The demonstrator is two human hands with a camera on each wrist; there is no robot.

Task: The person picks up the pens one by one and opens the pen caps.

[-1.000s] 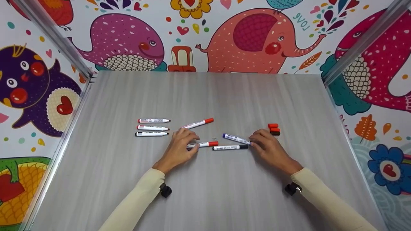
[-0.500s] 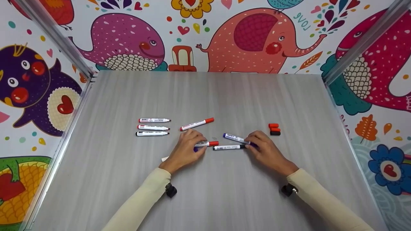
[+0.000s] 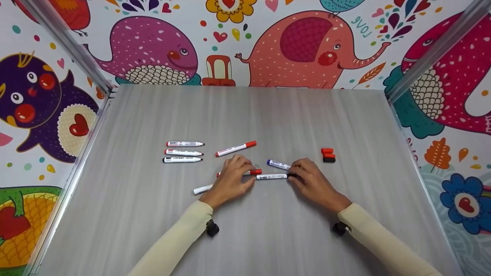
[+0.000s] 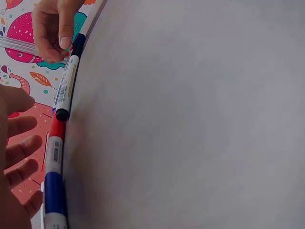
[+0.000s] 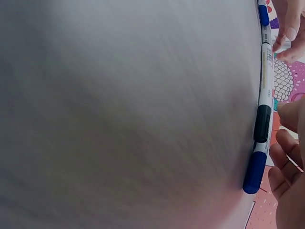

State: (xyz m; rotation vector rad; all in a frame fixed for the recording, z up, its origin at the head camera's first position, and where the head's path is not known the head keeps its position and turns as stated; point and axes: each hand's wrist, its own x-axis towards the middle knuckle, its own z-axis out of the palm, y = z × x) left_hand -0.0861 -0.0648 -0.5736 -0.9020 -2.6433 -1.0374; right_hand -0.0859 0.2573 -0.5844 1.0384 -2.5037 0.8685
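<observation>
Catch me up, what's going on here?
A person's left-hand grip and right-hand grip are at opposite ends of a black-capped marker on the table; I can't tell whether either touches it. Three uncapped markers lie in a row on the left, three loose caps together on the right. A red-capped marker lies just beyond the left-hand grip.

You can read "LOVE" [image 3: 360,26], mirrored, on the cartoon wall mural [image 3: 268,23]; the print on the black-capped marker [image 3: 271,176] is illegible.
</observation>
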